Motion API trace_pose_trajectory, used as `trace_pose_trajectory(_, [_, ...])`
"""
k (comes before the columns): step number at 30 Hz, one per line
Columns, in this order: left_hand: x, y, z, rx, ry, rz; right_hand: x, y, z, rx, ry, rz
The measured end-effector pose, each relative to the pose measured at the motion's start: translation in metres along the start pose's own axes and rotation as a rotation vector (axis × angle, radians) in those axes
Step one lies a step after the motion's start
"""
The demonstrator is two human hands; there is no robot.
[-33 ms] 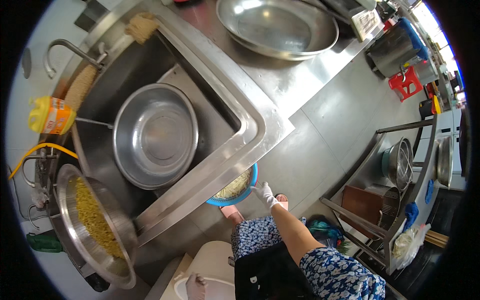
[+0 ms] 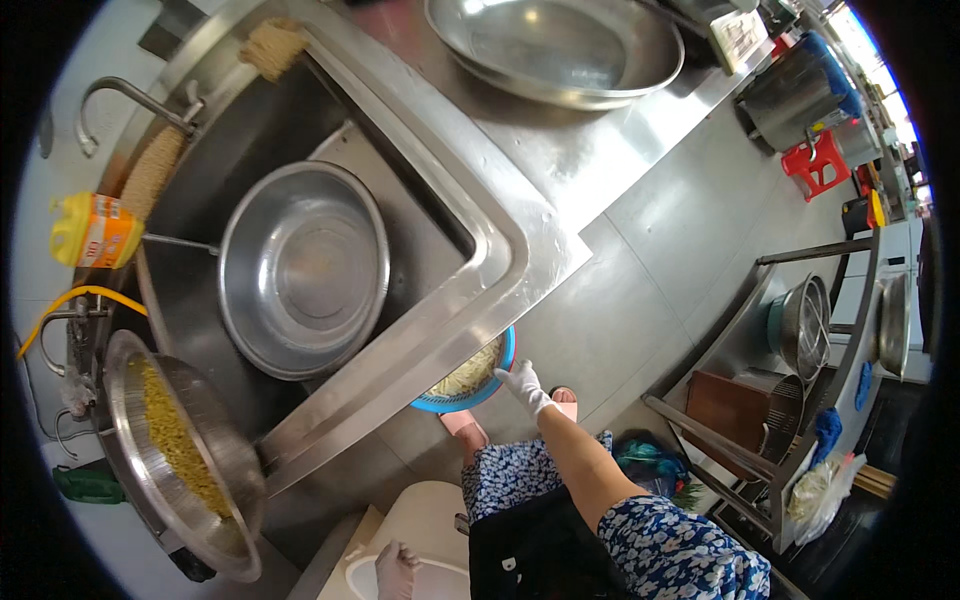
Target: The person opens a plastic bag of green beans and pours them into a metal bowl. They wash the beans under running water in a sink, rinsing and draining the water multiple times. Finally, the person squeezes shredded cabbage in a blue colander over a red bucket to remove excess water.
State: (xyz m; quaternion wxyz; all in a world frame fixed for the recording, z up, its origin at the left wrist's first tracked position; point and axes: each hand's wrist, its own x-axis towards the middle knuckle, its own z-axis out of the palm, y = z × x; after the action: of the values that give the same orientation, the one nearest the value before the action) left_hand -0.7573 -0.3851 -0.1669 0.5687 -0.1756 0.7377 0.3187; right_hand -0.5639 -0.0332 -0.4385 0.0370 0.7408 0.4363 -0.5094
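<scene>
White-gloved, my right hand [image 2: 523, 385] reaches down beside a blue basket [image 2: 510, 350] on the floor, partly hidden under the sink's corner. Its fingers are apart, and one overlaps the basket's rim. Pale shredded food [image 2: 470, 375] lies inside the basket. At the lower edge, my left hand [image 2: 397, 572] is over a white bin [image 2: 440, 510], fingers loosely bent and separate, with nothing visible in them. A wide metal basin [image 2: 305, 270] rests in the steel sink [image 2: 420, 220]. On the sink's near left side, a perforated metal bowl [image 2: 125, 370] holds yellow food [image 2: 180, 440].
A large steel pan [image 2: 560, 50] stands on the counter beyond the sink. To the right is a metal rack [image 2: 720, 440] with bowls and a brown board. A yellow bottle [image 2: 95, 230] and a curved tap [image 2: 130, 90] are at the left. A red stool [image 2: 815, 165] stands farther off.
My right hand has shifted slightly left, so a finger now overlaps the basket's rim. My left hand has moved slightly right and up over the bin. The view has shifted a little.
</scene>
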Motion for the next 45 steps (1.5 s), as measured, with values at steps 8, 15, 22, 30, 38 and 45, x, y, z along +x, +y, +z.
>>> trace_pose_trajectory(8, [0.100, 0.055, 0.125, 0.169, 0.031, 0.145, 0.049, 0.015, 0.035, 0.274, 0.021, -0.036])
trace_pose_trajectory(15, [0.179, 0.089, 0.167, 0.713, 0.183, 0.422, 0.046, 0.112, -0.027, 0.377, 0.022, 0.027])
trace_pose_trajectory(22, [0.191, 0.088, 0.292, 1.434, -0.143, 1.142, -0.018, 0.161, -0.152, -0.211, 0.407, -0.046])
trace_pose_trajectory(30, [0.246, 0.111, 0.429, 1.806, -0.351, 1.558, 0.046, 0.097, -0.152, -0.261, 0.161, -0.868])
trace_pose_trajectory(38, [0.280, 0.116, 0.446, 1.782, -0.368, 1.241, 0.084, 0.082, -0.123, -0.347, 0.092, -0.724])
trace_pose_trajectory(45, [0.300, 0.119, 0.455, 1.712, -0.440, 1.011, 0.105, 0.072, -0.113, -0.224, 0.055, -0.626])
